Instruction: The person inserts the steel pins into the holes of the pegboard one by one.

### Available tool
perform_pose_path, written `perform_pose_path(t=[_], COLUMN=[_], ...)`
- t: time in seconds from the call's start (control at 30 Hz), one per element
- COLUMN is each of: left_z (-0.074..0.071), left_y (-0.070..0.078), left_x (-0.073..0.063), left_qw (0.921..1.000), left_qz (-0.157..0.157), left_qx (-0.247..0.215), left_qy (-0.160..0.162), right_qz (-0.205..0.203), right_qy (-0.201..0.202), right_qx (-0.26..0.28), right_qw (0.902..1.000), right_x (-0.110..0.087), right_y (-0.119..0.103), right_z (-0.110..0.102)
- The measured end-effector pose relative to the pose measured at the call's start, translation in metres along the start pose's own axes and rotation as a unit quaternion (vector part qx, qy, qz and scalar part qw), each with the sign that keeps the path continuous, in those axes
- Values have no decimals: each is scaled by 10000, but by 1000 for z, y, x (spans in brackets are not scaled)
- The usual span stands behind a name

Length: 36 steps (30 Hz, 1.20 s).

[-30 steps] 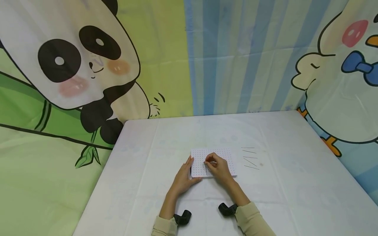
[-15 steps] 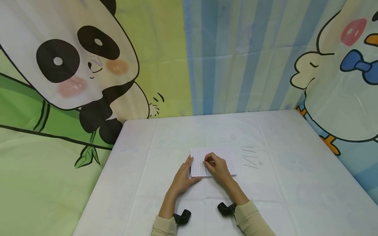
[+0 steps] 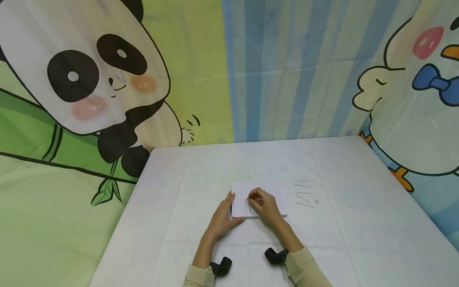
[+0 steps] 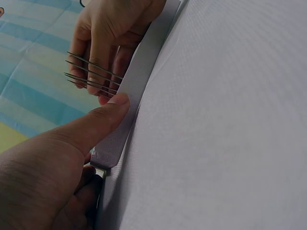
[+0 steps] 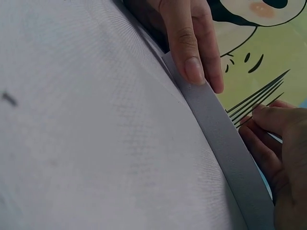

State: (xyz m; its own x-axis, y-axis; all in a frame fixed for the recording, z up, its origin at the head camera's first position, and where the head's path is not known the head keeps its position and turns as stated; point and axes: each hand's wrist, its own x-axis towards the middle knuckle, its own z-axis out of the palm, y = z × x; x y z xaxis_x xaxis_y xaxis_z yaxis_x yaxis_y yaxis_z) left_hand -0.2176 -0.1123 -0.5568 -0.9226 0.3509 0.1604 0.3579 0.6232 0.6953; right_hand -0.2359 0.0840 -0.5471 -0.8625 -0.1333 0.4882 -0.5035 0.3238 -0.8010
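Note:
A white board with a grid of small dots lies on the table. My left hand rests at its near left corner, thumb straight against the near edge and fingers along the left side. Several thin dark needles stand upright in a row in the board. Over the board, my right hand pinches one needle between thumb and forefinger, beside the others. Whether its lower end is in a hole is hidden behind the board's edge.
Several loose needles lie on the white tablecloth, right of the board. A printed curtain hangs behind the table. Each wrist wears a black camera.
Both hands and the board keep their places, and the right hand keeps its pinch. Only the head view has shifted slightly.

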Motion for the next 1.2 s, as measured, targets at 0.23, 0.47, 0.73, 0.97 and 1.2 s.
perform_pose_path(t=[0.23, 0.47, 0.73, 0.97, 1.2], left_z=[0, 1, 1, 0, -1], left_y=[0, 1, 1, 2, 4], left_x=[0, -1, 2, 3, 2], left_qw=[10000, 10000, 9999, 9998, 9998], left_qz=[1, -21, -84, -110, -147], left_qx=[24, 25, 95, 136, 105], left_qy=[-4, 9, -20, 11, -1], right_qz=[70, 192, 283, 595, 748], right_qy=[71, 240, 991, 1695, 2065], right_qx=[118, 310, -314, -1062, -1599], right_qw=[9999, 9990, 9942, 9780, 9624], right_x=[-2, -7, -21, -39, -53], right_y=[1, -1, 10, 26, 36], right_z=[-4, -21, -64, -105, -131])
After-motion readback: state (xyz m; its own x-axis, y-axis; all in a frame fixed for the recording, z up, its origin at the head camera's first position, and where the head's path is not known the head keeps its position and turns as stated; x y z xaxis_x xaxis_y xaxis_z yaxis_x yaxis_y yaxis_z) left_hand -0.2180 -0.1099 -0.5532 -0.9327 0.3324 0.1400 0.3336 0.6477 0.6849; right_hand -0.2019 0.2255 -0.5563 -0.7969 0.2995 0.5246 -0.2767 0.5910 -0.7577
